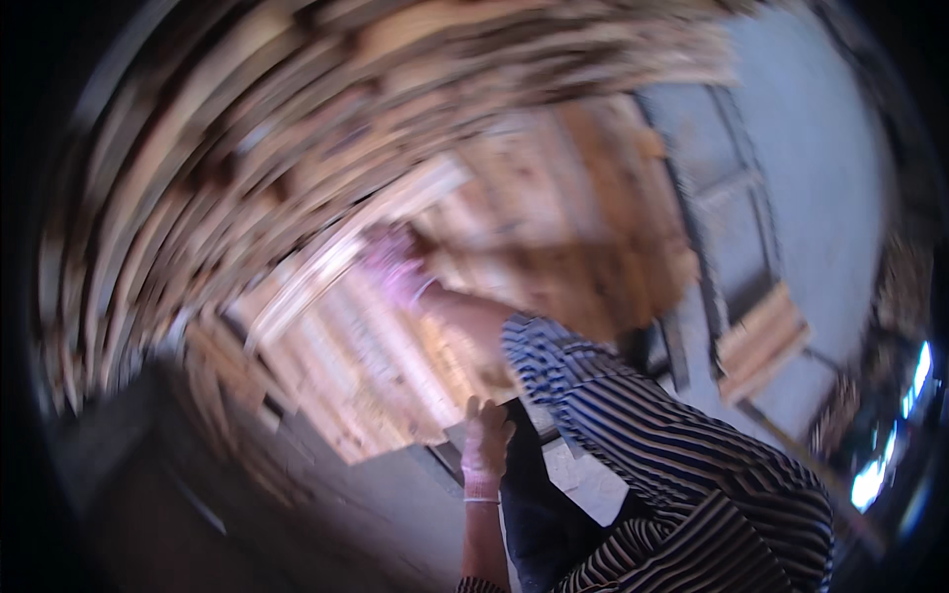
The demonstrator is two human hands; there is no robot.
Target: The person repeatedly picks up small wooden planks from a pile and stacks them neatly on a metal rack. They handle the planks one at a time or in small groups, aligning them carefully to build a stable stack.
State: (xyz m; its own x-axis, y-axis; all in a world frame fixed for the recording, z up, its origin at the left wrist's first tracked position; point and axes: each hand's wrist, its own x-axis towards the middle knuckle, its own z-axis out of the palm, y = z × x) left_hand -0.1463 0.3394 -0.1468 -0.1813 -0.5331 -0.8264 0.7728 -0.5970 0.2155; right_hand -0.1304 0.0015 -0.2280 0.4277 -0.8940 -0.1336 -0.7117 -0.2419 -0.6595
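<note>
My right hand (395, 265), in a pinkish work glove, reaches across a surface of wooden boards (563, 198) laid side by side. It is at a pale wooden plank (306, 287) that runs along the far left edge of those boards. Motion blur smears its fingers, so whether they grip the plank is unclear. Closer to me, my left hand (485, 445) wears a pale glove. Its fingers are stretched out beside the near edge of the boards, with the thumb apart, and nothing shows in it.
Beyond the boards rises a large stack of rough timber (287, 128), blurred. At the right, a dark metal frame (707, 267) stands on the grey floor (820, 148), with a short piece of wood (761, 341) by it. Loose wood pieces (232, 361) lie at the left.
</note>
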